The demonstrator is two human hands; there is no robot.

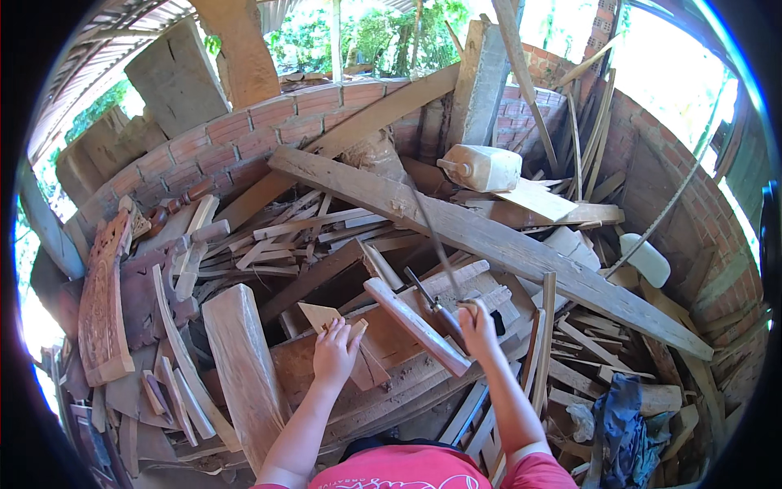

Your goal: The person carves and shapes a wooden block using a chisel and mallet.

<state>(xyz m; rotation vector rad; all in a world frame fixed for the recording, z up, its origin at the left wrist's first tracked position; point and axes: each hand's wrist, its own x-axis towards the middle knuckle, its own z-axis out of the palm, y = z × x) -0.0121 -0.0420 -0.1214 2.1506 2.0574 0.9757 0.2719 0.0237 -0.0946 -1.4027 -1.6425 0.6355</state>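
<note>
My left hand (336, 352) is closed on a flat, light-brown piece of wood (368, 368), which slants over the heavy timber workbench (301, 359). To the right, my right hand (481, 332) grips the end of a long, thin, dark tool (432, 232). It rises up and away to the left, smeared by motion, so its exact kind is unclear. Between the hands lies a thick, pale wooden bar (417, 326). Beside that bar rests a dark rod-like tool with a metal collar (433, 303), close to my right hand.
A long heavy beam (489, 244) crosses diagonally behind the bench. A whitish plastic jug (485, 169) sits beyond it. Wood offcuts (281, 232) pile up all around. A thick plank (240, 350) stands left; dark cloth (623, 424) lies right. A curved brick wall (236, 126) encloses the area.
</note>
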